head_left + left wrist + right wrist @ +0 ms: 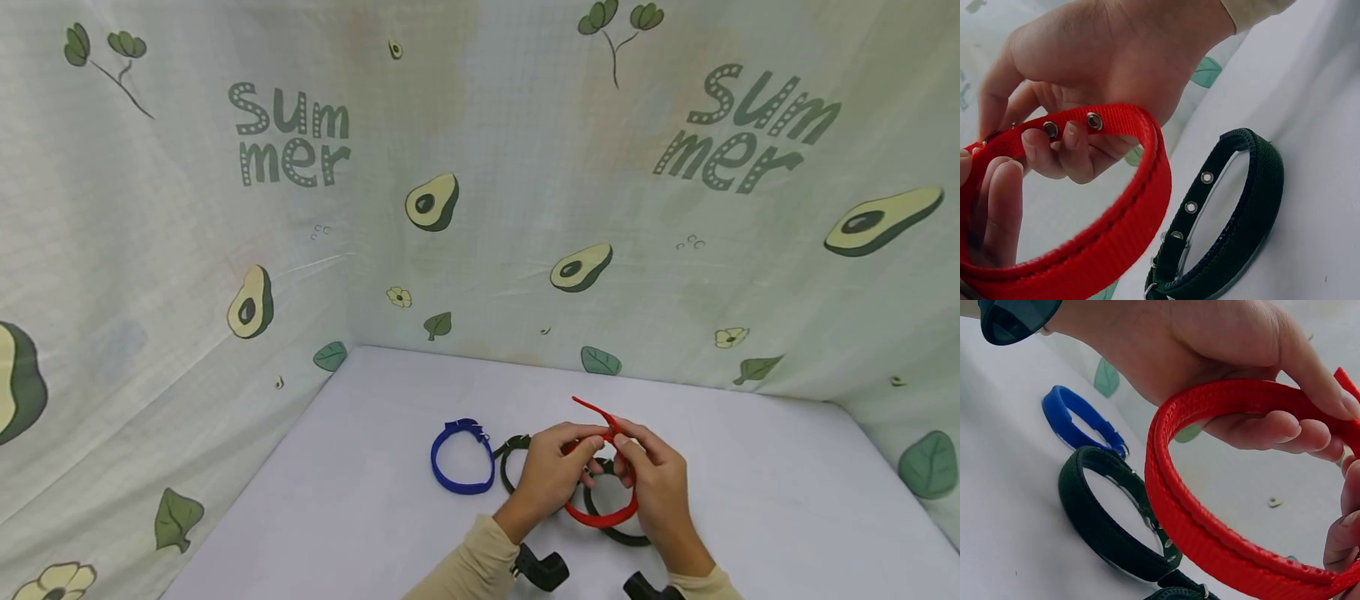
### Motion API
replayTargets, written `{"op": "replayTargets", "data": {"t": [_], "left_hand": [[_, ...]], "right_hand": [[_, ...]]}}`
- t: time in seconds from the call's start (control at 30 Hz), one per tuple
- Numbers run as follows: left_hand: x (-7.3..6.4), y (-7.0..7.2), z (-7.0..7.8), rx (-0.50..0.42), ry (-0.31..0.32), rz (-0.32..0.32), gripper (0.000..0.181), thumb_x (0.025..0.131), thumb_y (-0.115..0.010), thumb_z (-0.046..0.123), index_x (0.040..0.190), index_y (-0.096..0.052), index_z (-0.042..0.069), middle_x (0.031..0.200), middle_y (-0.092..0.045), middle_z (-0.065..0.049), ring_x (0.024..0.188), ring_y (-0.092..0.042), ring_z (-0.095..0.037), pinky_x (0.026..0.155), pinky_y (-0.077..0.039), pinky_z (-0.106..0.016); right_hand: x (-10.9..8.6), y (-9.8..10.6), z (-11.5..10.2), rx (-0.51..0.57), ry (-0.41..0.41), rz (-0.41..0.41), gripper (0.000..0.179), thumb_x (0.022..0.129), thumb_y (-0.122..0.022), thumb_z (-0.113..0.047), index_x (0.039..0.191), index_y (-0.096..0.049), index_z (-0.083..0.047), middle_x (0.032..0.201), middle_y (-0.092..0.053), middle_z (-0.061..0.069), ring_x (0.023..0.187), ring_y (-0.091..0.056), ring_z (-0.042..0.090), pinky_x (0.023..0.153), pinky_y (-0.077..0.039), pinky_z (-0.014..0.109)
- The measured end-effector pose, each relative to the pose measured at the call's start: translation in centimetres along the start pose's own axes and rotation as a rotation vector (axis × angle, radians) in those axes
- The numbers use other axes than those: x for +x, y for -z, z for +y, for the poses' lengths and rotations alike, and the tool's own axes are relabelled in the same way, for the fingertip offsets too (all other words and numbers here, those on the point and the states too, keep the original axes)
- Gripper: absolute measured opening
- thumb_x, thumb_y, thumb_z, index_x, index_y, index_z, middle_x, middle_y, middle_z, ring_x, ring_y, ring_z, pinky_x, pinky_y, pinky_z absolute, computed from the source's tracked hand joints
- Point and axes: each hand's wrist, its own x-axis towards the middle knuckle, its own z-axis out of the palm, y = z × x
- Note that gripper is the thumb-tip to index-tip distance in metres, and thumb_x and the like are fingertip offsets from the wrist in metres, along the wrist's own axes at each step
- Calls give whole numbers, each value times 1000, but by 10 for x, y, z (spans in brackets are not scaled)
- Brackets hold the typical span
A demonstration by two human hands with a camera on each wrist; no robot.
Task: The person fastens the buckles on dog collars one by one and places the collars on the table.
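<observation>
A red buckle collar (pixel 600 522) is held up above the table by both hands, its loop hanging below them. My left hand (pixel 546 471) pinches the strap between thumb and fingers; the right wrist view shows this left hand (pixel 1222 353) from the side. My right hand (pixel 663 479) grips the strap opposite, near its metal eyelets, as the right hand (pixel 1104 62) in the left wrist view shows. The strap's narrow free end (pixel 594 407) sticks up to the left over the fingers. Fingers mostly hide the buckle.
On the white table (pixel 360 492), a blue collar (pixel 462 487) lies left of the hands. Beside it is a dark green collar (pixel 506 473), partly behind the left hand. Another dark green collar (pixel 630 540) lies beneath the red one. A printed curtain (pixel 495 150) rises behind.
</observation>
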Motion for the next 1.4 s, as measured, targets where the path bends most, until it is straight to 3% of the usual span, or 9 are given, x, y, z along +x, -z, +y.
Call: {"op": "replayTargets", "data": {"t": [0.13, 0.3, 0.5, 0.67, 0.8, 1.23, 1.4], "left_hand": [[0, 0, 0, -5, 6, 0, 22, 99, -65, 14, 118, -74, 8, 95, -67, -7, 64, -69, -22, 55, -58, -32], [0, 0, -1, -10, 10, 3, 22, 100, -63, 13, 119, -73, 7, 94, -66, -3, 62, -68, -16, 55, -58, -32], [-2, 0, -2, -15, 22, -9, 22, 100, -63, 14, 120, -72, 9, 93, -67, -6, 62, -66, -8, 57, -59, -32], [-1, 0, -2, -42, 60, -30, 21, 100, -63, 15, 119, -72, 13, 90, -65, 2, 62, -66, -7, 60, -59, -34], [-1, 0, 1, -65, 99, -63, 21, 102, -61, 17, 120, -71, 15, 87, -63, 2, 62, -66, -8, 61, -60, -34], [1, 2, 5, -48, 100, -63, 23, 103, -58, 15, 123, -70, 14, 83, -62, 0, 58, -66, -10, 58, -59, -32], [0, 6, 6, -30, 103, -66, 22, 104, -56, 17, 121, -70, 13, 86, -60, 0, 59, -66, -12, 58, -59, -32]], "right_hand": [[0, 2, 0, -22, 11, -18, 25, 100, -62, -11, 121, -69, 1, 67, -56, 13, 58, -52, 18, 50, -48, 24], [1, 2, 0, -24, 35, -24, 26, 100, -63, -11, 122, -69, 0, 69, -56, 13, 58, -53, 18, 50, -49, 24], [0, 1, 0, 2, 0, 0, 27, 99, -64, -11, 123, -68, 1, 69, -57, 12, 60, -53, 18, 51, -49, 23], [1, 2, -2, 12, -17, 23, 26, 99, -65, -10, 121, -68, 3, 68, -57, 12, 59, -52, 17, 51, -49, 23], [3, 5, -3, 5, -21, 21, 25, 98, -66, -11, 118, -69, 4, 67, -57, 11, 58, -53, 16, 51, -49, 23], [7, 13, -9, -125, 30, -102, 26, 99, -66, -14, 120, -70, 0, 73, -62, 11, 61, -58, 18, 52, -50, 26], [7, 17, -11, -159, 46, -195, 28, 98, -66, -12, 124, -68, -1, 78, -65, 14, 64, -61, 20, 55, -51, 27]]}}
